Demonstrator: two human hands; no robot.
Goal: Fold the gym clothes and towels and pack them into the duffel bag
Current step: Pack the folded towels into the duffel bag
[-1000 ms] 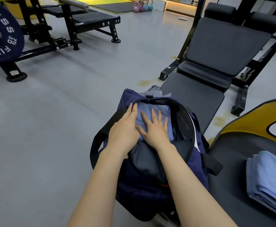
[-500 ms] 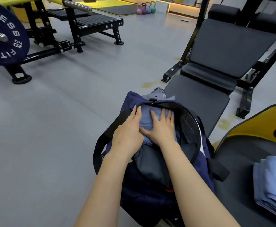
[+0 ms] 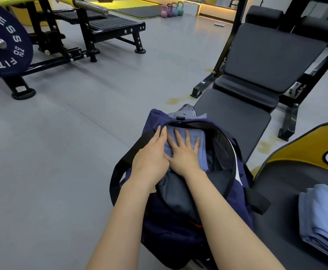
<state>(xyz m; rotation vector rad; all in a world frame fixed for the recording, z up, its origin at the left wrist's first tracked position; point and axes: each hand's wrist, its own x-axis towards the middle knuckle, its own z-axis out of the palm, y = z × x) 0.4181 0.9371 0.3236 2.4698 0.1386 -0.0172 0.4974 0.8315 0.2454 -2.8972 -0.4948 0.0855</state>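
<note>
A navy duffel bag (image 3: pixel 171 234) stands open in front of me at the bench's end. Inside its far end lies a folded light-blue towel (image 3: pixel 196 137), above a dark grey garment (image 3: pixel 178 193). My right hand (image 3: pixel 184 154) lies flat on the towel with its fingers spread. My left hand (image 3: pixel 151 154) rests at the towel's left edge, fingers straight along the bag's rim. A second folded light-blue towel (image 3: pixel 322 219) lies on the black and yellow seat at the lower right.
A black adjustable bench (image 3: pixel 256 78) stands just beyond the bag. A barbell rack with a navy weight plate (image 3: pixel 5 41) and a black step platform (image 3: pixel 108 26) occupy the far left. Kettlebells (image 3: pixel 172 9) sit at the back. Grey floor (image 3: pixel 61 152) spreads to the left.
Both hands have slid a little further into the bag's far end, pressing the blue towel down. The view has shifted slightly.
</note>
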